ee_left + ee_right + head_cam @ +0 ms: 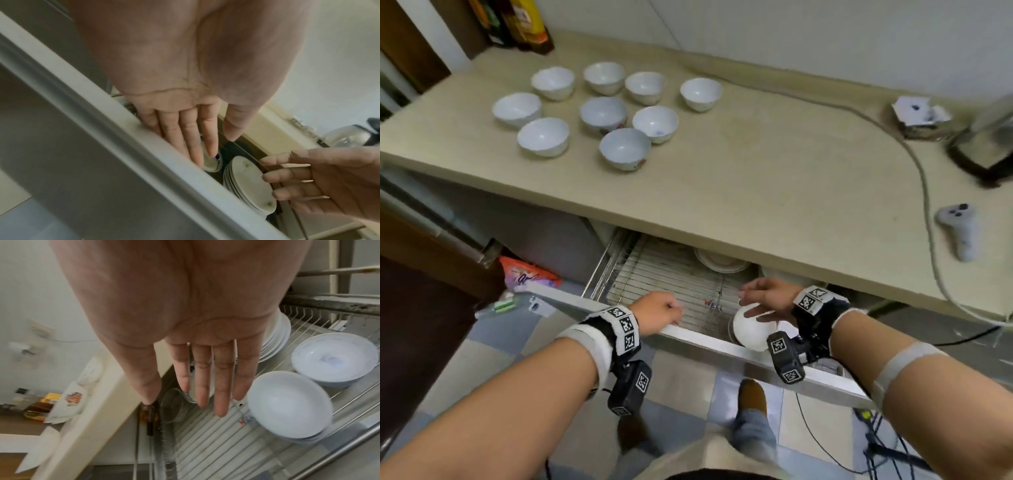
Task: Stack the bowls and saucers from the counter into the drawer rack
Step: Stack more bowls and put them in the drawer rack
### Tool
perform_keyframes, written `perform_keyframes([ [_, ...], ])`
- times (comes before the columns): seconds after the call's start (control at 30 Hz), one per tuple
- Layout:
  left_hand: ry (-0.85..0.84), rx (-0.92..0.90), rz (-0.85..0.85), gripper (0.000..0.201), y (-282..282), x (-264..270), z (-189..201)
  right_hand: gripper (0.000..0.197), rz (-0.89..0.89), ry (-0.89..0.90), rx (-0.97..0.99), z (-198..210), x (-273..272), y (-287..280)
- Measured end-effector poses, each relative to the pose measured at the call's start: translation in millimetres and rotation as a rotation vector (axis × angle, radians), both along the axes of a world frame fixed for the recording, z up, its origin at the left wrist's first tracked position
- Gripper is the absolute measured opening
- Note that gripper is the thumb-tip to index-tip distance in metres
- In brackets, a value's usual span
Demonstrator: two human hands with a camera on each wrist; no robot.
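nine white bowls (604, 114) upright on the beige counter (774, 171), both hands' fingers straight, released

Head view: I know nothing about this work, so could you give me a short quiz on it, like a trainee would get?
1. How many bowls stand on the counter?
2. True or false: the drawer is fully shut.
3. What does the left hand rest on? A: the drawer's front edge. B: a bowl. C: the counter.

Key: 1: nine. 2: false, it is pulled out. 3: A.
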State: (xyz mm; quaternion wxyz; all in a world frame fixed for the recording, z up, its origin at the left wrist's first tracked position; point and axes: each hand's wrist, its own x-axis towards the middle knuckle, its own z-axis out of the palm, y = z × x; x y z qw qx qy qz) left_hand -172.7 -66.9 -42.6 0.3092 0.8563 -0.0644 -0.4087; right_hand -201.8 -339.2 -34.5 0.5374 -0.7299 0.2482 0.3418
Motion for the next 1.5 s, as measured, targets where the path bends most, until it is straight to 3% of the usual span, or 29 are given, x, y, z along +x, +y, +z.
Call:
perform_keyframes([
  [0.13,-0.049,-0.178,0.094,0.015,44.5,30.9,39.4,0.022,-0.084,-0.125,0.029,40.1,10.4,58.8],
  [0.37,-0.139,-0.232,0.202,0.024,115.4,92.3,114.7,0.022,-0.16,-0.268,0.072,102.7,52.4,137.2],
  [0.5,-0.158,-0.288,0.34,0.024,141.1,137.8,134.7,0.024,-0.228,-0.29,0.094,120.2,88.1,160.5],
  [0.63,-0.085,-0.365,0.587,0.008,161.4,186.8,135.7,0.027,-0.343,-0.286,0.131,116.4,136.9,180.2],
  [0.7,-0.037,-0.381,0.715,0.01,171.8,209.4,134.7,0.031,-0.41,-0.27,0.163,106.0,167.0,190.0],
  [0.87,0.07,-0.384,0.85,0.014,207.3,269.3,118.1,0.047,-0.551,-0.206,0.168,83.7,241.3,213.4],
  [0.97,-0.026,-0.405,0.939,0.037,223.3,305.8,99.7,0.043,-0.567,-0.175,0.147,75.9,270.7,224.3],
  [1.1,0.048,-0.507,0.993,0.031,233.8,335.8,93.4,0.031,-0.604,-0.187,0.051,65.0,291.0,232.4],
  [1.2,0.036,-0.526,1.011,0.032,237.9,353.5,86.9,0.042,-0.585,-0.215,-0.077,27.6,309.7,218.1],
  [1.33,-0.014,-0.471,0.875,0.038,242.6,372.0,84.9,0.025,-0.704,-0.216,0.021,87.9,302.6,252.1],
  [1.5,-0.008,-0.649,0.861,0.036,250.8,412.0,123.3,0.024,-0.727,-0.347,0.009,132.2,330.2,269.5],
])
